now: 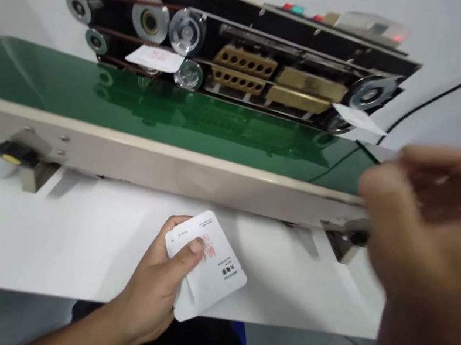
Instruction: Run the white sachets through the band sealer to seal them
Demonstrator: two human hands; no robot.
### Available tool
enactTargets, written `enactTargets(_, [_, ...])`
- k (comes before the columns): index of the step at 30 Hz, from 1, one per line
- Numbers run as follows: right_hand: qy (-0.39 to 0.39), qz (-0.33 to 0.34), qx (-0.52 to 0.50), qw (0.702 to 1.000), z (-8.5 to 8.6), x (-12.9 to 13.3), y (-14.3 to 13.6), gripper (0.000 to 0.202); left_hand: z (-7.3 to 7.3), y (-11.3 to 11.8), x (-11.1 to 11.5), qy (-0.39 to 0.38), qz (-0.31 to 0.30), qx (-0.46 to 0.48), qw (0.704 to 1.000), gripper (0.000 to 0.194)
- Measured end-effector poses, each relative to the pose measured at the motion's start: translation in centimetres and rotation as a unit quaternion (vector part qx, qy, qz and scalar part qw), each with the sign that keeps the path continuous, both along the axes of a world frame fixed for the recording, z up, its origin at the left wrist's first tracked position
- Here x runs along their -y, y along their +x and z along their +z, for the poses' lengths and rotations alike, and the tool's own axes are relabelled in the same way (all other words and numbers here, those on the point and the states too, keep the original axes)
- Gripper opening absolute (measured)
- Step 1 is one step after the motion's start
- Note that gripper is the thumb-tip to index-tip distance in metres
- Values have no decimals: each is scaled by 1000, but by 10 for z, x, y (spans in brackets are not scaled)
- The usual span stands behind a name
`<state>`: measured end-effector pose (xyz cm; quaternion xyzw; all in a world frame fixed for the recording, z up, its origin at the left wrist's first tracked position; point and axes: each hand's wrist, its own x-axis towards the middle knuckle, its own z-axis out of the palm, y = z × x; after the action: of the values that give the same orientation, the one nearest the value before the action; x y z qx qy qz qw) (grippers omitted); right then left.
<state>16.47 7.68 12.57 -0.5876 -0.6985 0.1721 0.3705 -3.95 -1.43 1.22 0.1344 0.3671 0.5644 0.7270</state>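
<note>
My left hand (164, 280) is closed around a small stack of flat white sachets (216, 277) with red and black print, its thumb pressed on the top one. The stack is above the front edge of the white table. At the right, my right hand (438, 233) is smeared by motion, its fingers partly bent; whether they pinch anything cannot be made out. Just left of its fingertips, a white sachet (358, 119) sticks out from the right end of a band sealing machine (243, 50). Another printed sachet (156, 58) hangs from the rollers toward the machine's left.
A green conveyor belt (219, 135) runs along the machine's front, with a pale metal side rail (194, 175) below it. Black knobs (15, 152) stick out under the rail. The white table (80, 241) lies in front. A black cable (459, 88) runs down the wall.
</note>
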Motion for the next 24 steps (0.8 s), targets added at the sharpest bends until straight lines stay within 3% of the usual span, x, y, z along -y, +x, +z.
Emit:
enactTargets(2, [106, 12, 52, 993, -33, 40, -18, 38, -2, -1, -1, 3, 8, -1, 1000, 27])
enactTargets(3, [108, 74, 71, 989, -49, 55, -26, 39, -2, -1, -1, 7, 13, 3, 1000, 26])
enactTargets(5, [35, 131, 41, 990, -76, 73, -41, 39, -4, 0, -1, 19, 20, 16, 999, 25])
enactTargets(7, [-79, 156, -26, 984, -92, 77, -50, 32, -6, 0, -1, 26, 20, 29, 999, 26])
enactTargets(10, [-202, 152, -117, 960, -97, 73, -51, 23, -6, 1, -2, 23, 20, 19, 999, 30])
enactTargets(13, [-265, 138, -183, 936, -93, 69, -42, 28, -6, 1, -3, 15, 25, 2, 1000, 29])
enactTargets(18, [-315, 149, -239, 906, -92, 64, -27, 31, -6, 1, -3, 8, 15, 2, 1000, 33])
enactTargets(24, [-340, 155, -330, 867, -103, 63, -23, 31, -9, 0, -1, 29, 0, -32, 999, 29])
